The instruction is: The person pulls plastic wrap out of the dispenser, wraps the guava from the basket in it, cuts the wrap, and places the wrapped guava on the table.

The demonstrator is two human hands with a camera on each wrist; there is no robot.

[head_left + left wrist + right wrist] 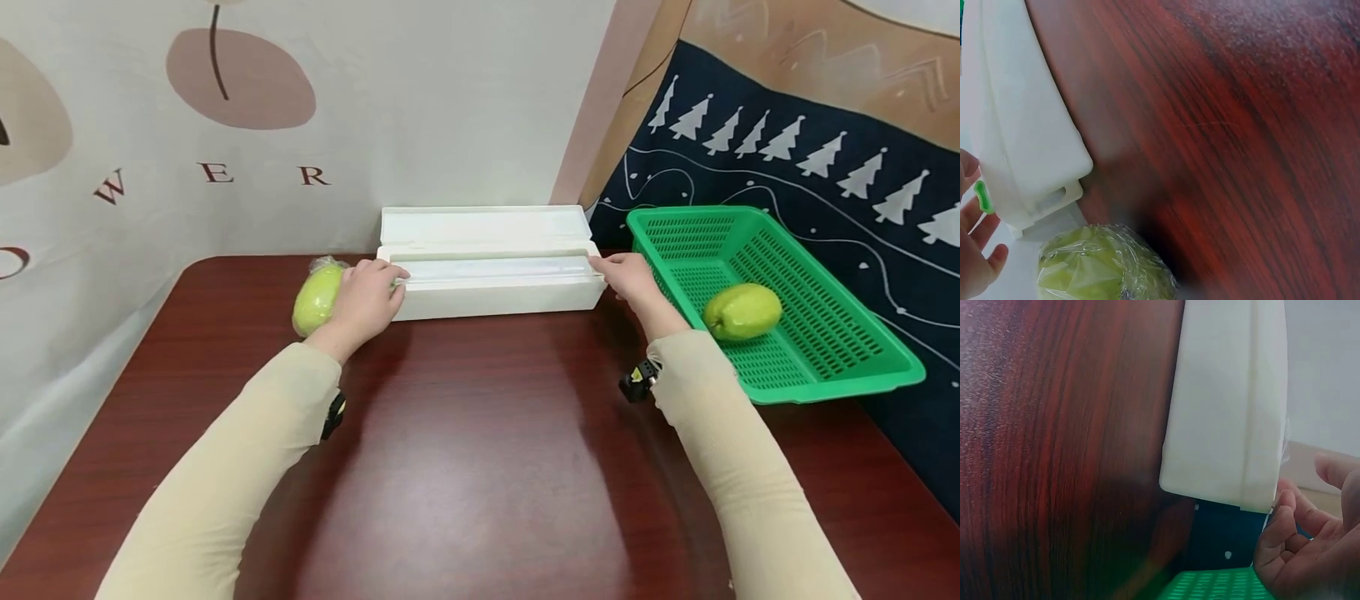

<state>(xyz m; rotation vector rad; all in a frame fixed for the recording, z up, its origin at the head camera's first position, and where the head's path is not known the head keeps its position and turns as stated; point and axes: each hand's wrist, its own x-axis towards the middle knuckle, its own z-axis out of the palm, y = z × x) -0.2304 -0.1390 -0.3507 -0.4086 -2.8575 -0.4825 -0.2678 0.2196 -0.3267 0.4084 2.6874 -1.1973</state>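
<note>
A long white cling film dispenser [495,297] lies on the table with its lid [487,225] raised at the back. My left hand [367,296] grips its left end, where the fingers [969,215] curl beside a small green slider [984,197]. At the opposite end, my right hand [630,277] holds the upper corner with curled fingers [1277,528]; its thumb stands apart in the right wrist view. Close to my left hand sits a yellow-green fruit [317,302] wrapped in clear film. The left wrist view shows the crinkled wrap [1107,265].
A green perforated basket [832,387] stands on the right, close to my right forearm, with an unwrapped yellow-green fruit [742,312] inside. The dark red wooden table [480,467] meets a printed cloth backdrop [465,108] behind the dispenser. A navy tree-patterned cloth [825,200] hangs behind the basket.
</note>
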